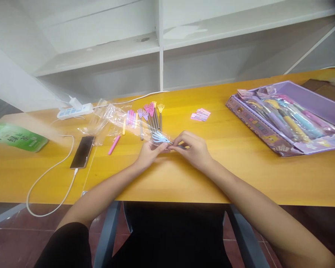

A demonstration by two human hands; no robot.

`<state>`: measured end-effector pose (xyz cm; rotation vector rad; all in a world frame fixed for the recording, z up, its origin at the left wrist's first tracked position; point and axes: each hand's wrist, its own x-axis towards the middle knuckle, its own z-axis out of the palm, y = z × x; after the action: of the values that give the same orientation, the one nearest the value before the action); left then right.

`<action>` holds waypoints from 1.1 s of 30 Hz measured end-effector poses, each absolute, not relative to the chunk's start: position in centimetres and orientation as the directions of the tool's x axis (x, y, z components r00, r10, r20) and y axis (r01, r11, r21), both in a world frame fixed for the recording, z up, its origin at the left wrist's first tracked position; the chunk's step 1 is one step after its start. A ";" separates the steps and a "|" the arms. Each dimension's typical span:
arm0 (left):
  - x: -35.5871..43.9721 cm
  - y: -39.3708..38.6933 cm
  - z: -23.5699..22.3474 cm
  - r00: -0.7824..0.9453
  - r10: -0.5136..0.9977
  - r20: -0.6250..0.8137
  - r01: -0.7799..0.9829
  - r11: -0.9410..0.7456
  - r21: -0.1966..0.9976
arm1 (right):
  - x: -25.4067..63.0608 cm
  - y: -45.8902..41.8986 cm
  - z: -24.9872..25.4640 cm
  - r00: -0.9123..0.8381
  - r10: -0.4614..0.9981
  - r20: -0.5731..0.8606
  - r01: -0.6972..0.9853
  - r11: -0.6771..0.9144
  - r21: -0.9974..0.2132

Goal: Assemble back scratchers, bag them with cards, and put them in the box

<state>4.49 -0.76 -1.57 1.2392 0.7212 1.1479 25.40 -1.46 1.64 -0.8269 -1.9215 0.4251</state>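
A blue hand-shaped back scratcher (160, 137) is held between my two hands at the middle of the table, its head pointing left. My right hand (194, 148) pinches its dark, thin handle. My left hand (149, 156) is closed, thumb beside the blue head, on a clear plastic bag (111, 116) that stretches away to the left. Beyond my hands lie several back scratchers with pink, purple and yellow heads (150, 108). Loose coloured grip sleeves (131, 118) are beside them, with one pink sleeve (114, 145) lying apart, nearer to me.
At right, a purple display box (257, 128) holds several bagged back scratchers. Small pink cards (201, 114) lie centre right. On the left are a phone (83, 152) on a white cable, a power strip (75, 111) and a green bottle (16, 137). Shelves (160, 48) stand behind.
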 end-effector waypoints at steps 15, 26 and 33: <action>2.1 2.3 -0.2 -0.008 0.988 0.155 -0.520 -0.137 0.843 | 27.2 -1.4 2.6 -0.589 0.730 0.347 0.157 0.525 -0.837; 2.2 1.8 -0.7 0.259 0.953 0.159 -0.546 0.009 0.837 | 27.5 -1.7 3.8 -0.574 0.730 0.371 0.135 0.531 -0.836; 3.5 0.3 -1.5 0.352 0.931 0.094 -0.447 0.080 0.891 | 27.0 -1.1 2.6 -0.466 0.684 0.562 0.210 0.702 -0.681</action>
<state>3.54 0.28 -1.52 1.0195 0.5958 1.1274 27.02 -1.12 2.65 -0.6840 -2.0195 0.6736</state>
